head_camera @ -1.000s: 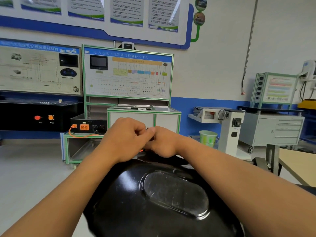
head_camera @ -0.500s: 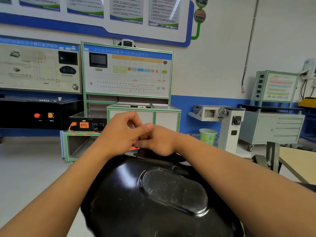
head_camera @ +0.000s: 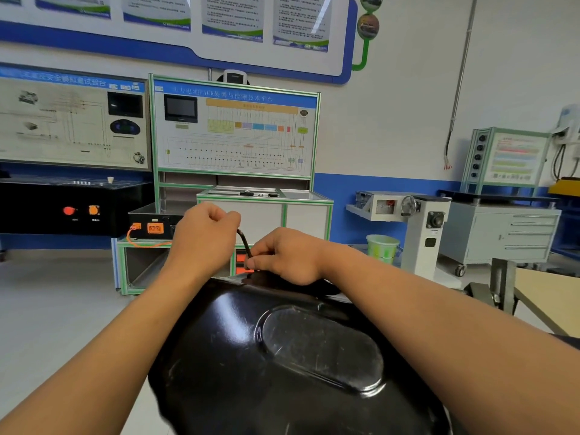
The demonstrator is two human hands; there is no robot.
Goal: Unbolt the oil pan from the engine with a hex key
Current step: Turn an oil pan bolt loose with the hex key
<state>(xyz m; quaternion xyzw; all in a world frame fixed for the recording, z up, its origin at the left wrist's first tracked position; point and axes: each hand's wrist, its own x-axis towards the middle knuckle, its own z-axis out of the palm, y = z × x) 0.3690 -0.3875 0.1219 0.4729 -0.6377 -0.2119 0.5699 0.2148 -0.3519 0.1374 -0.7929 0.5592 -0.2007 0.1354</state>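
Note:
The glossy black oil pan (head_camera: 282,365) fills the lower middle of the head view, its oval raised panel facing up. At its far rim a thin black hex key (head_camera: 244,243) stands nearly upright, bent at the top. My left hand (head_camera: 204,237) grips the key's upper arm with curled fingers. My right hand (head_camera: 282,255) pinches the key's lower shaft just above the pan's rim. The bolt under the key is hidden by my fingers.
Behind the pan stand a green-framed training bench (head_camera: 235,171) and a black console (head_camera: 72,205). To the right are a white stand (head_camera: 420,230), a green bucket (head_camera: 381,246), a grey drawer cabinet (head_camera: 502,233) and a wooden table corner (head_camera: 549,296).
My hands have drawn apart: the left hand rose and swung left with the key's upper arm, exposing the key's shaft. The right hand stayed low at the rim.

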